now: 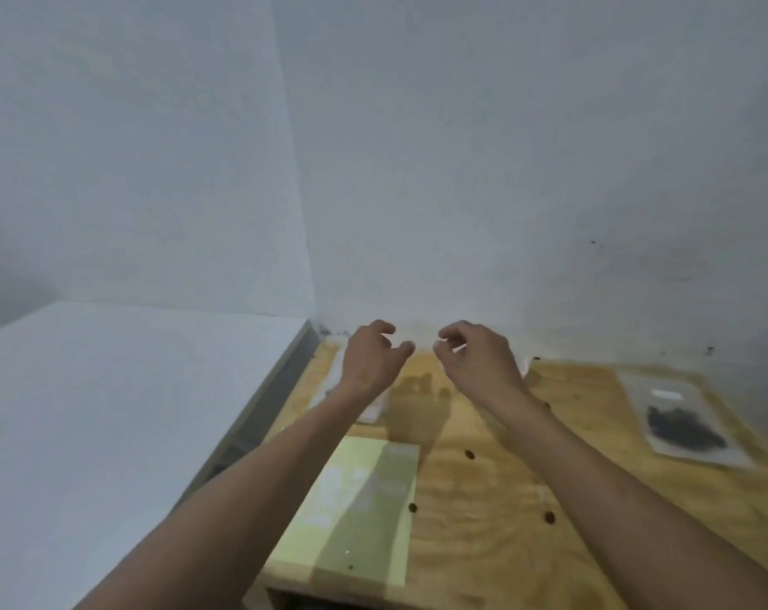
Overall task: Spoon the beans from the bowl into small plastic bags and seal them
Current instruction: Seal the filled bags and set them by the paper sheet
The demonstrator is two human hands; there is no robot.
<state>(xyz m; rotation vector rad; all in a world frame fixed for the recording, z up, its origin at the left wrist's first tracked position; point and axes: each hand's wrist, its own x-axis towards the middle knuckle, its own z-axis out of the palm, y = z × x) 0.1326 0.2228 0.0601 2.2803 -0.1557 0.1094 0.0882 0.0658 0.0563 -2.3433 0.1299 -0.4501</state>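
Note:
My left hand (pixel 371 361) and my right hand (pixel 479 361) hover side by side above the far end of the wooden table (pixel 483 499), close to the wall. On both hands the fingers are loosely curled and the thumb tips point at each other. I see nothing between the fingers, though the picture is blurred. A clear plastic bag with dark beans (pixel 684 427) lies flat at the right of the table. A pile of empty clear bags (pixel 369 409) lies under my left wrist. Several loose beans (pixel 469 454) dot the tabletop. No bowl or spoon is in view.
A pale yellow-green sheet (pixel 360 508) lies on the table's near left part. A white surface (pixel 109 411) adjoins the table on the left. Grey walls (pixel 505 169) close off the back and the left corner.

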